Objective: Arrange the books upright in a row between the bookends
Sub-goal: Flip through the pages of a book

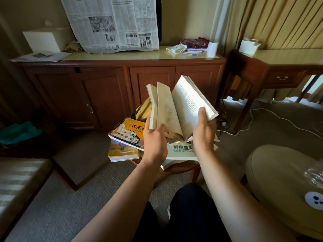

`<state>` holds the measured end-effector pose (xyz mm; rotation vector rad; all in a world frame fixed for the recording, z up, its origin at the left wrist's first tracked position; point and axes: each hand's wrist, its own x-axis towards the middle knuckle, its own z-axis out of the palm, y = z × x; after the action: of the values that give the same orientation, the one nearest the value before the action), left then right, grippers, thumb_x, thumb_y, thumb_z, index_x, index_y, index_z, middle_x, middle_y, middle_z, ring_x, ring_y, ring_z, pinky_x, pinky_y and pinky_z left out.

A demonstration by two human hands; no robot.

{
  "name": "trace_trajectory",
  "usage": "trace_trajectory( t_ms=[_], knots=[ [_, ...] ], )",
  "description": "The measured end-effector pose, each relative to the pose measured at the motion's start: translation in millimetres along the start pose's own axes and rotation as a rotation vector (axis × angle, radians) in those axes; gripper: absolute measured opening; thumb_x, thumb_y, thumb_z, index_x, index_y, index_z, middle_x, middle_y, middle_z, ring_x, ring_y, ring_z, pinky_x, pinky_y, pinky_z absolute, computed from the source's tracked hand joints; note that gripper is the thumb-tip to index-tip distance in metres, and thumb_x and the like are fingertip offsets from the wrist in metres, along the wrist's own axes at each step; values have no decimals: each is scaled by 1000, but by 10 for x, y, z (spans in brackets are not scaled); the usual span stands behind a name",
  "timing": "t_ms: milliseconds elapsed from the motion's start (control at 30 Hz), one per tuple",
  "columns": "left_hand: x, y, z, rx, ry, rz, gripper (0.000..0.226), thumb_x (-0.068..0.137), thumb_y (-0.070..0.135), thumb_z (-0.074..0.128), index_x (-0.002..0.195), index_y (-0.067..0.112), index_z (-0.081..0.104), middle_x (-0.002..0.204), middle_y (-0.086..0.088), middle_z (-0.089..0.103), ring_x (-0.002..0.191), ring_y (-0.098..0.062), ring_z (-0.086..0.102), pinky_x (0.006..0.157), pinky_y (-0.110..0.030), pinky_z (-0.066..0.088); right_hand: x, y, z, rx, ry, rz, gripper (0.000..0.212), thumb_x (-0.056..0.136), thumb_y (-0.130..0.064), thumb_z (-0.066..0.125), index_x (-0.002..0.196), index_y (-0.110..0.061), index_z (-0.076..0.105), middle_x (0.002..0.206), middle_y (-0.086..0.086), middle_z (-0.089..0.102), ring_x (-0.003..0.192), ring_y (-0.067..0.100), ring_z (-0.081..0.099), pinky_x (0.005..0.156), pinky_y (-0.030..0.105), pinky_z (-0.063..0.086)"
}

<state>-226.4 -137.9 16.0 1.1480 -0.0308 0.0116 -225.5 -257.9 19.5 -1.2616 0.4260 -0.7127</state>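
An open book (180,109) is held up in the air above a small round table (181,167), pages fanned apart. The left hand (153,140) grips its left block of pages, thumb on top; the right hand (203,130) clasps the right block, thumb pressed on the page. Beneath, more books (128,137) lie flat in a loose pile on the table, none upright.

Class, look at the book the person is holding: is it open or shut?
Open. The book is spread, its pages fanned apart, with the left hand and right hand each holding a side.
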Motion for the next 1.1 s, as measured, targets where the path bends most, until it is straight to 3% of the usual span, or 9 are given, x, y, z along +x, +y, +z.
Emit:
trace_trajectory(
  t_ms=[100, 233, 367, 433, 533, 733, 900, 1033, 1100],
  knots=[
    [22, 21, 9, -118, -51, -67, 54, 97, -9, 45, 134, 25, 63, 108, -5, 74, 101, -30, 70, 85, -57, 58, 2, 38, -103, -154, -223, 20, 34, 102, -52, 52, 129, -30, 53, 117, -10, 60, 116, 13, 60, 91, 25, 51],
    [46, 26, -8, -155, -57, -86, 42, 105, 8, 50, 142, 25, 59, 119, -11, 75, 110, -36, 72, 86, -57, 58, -39, -70, -193, -461, -540, -80, 27, 106, -45, 46, 110, -20, 58, 91, -9, 58, 73, -14, 59, 56, 3, 42],
    [54, 46, -39, -161, -81, -129, 35, 107, 17, 50, 141, 19, 59, 120, -14, 75, 108, -38, 73, 85, -57, 60, -25, -159, -178, -591, -668, -194, 16, 101, -40, 60, 110, -27, 59, 97, -10, 66, 75, -15, 64, 59, 9, 47],
    [49, 78, -42, -143, -72, -166, 36, 108, 21, 49, 143, 16, 57, 122, -15, 75, 105, -34, 75, 77, -47, 62, -38, -183, -170, -618, -720, -215, 37, 91, -43, 73, 120, -28, 55, 109, -8, 66, 82, -12, 66, 60, 9, 50],
    [57, 88, -38, -112, -104, -160, 41, 108, 32, 46, 146, 21, 56, 130, -12, 72, 116, -30, 71, 86, -45, 60, -40, -200, -163, -617, -707, -212, 58, 79, -45, 84, 124, -35, 48, 108, -19, 61, 91, -11, 60, 65, 2, 46],
    [51, 71, -32, -99, -47, -154, 37, 110, 27, 45, 143, 14, 58, 121, -9, 76, 106, -25, 76, 77, -46, 61, -17, -116, -187, -424, -518, -94, 31, 103, -44, 53, 133, -35, 50, 121, -14, 54, 105, -7, 54, 71, -3, 39],
    [55, 26, -21, -59, -59, -91, 34, 106, 10, 48, 131, 25, 65, 107, 1, 78, 96, -19, 76, 81, -51, 63, -53, -52, -194, -332, -316, -40, 53, 109, -46, 33, 148, -12, 43, 137, 7, 52, 135, 26, 47, 91, 28, 40],
    [34, 26, 33, -31, -26, -66, 38, 101, -1, 51, 122, 27, 66, 107, -7, 73, 99, -28, 73, 73, -46, 63, -84, -26, -169, -196, -133, -259, 57, 111, -22, 38, 162, -18, 13, 162, -1, 23, 142, -1, 25, 93, -5, 30],
    [49, 32, 14, -24, 27, -66, 33, 99, 6, 55, 129, 19, 62, 115, -18, 69, 96, -35, 71, 71, -48, 62, -20, 53, -223, -207, -135, -442, 56, 110, -10, 38, 161, -22, 18, 165, -10, 19, 148, -7, 19, 112, 5, 25]
  ],
)
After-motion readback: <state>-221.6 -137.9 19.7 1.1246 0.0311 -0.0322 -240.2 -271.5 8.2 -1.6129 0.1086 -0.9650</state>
